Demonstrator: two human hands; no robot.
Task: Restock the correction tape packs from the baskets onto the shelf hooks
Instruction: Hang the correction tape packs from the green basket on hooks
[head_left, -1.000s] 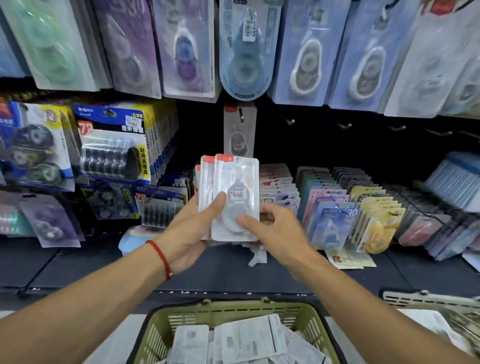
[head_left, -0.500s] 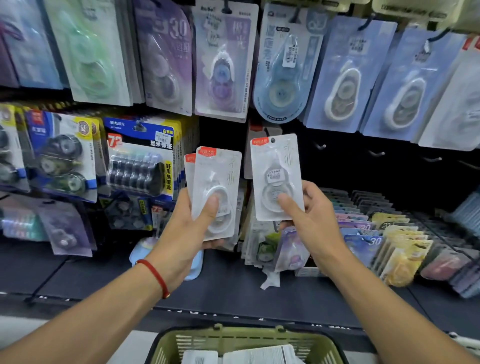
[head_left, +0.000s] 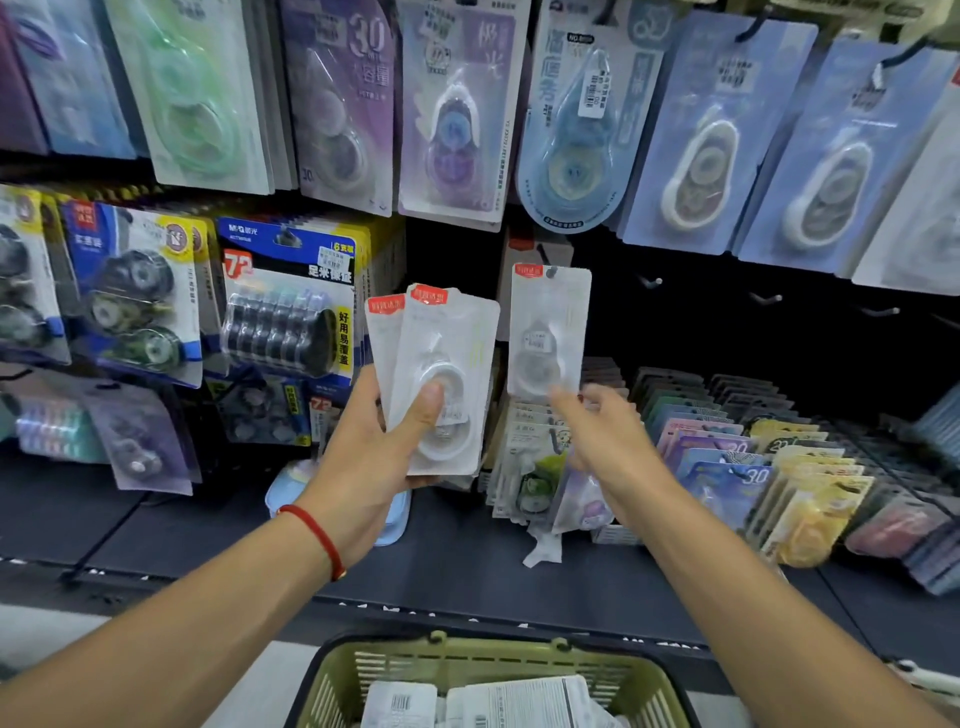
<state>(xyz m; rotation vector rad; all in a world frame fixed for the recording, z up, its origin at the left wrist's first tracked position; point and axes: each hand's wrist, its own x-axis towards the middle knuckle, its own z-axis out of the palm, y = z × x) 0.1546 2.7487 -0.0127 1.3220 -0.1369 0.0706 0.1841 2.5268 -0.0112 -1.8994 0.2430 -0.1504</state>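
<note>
Pack (head_left: 549, 332) hung on its hook in the shelf's middle row; my right grip (head_left: 597, 431) was released just below. Left grip (head_left: 379, 447) grasped the spare packs (head_left: 441, 374). Next: align hole squarely before pushing.

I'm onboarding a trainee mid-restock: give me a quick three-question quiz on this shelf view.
1. True or false: the left hand holds more than one white pack.
2. What colour is the basket? A green, B red, C black.
3. Where is the single pack relative to the right hand?

Key: 1 true. 2 A. 3 Just above its fingertips, up at the hook; the blur hides whether they touch.
</note>
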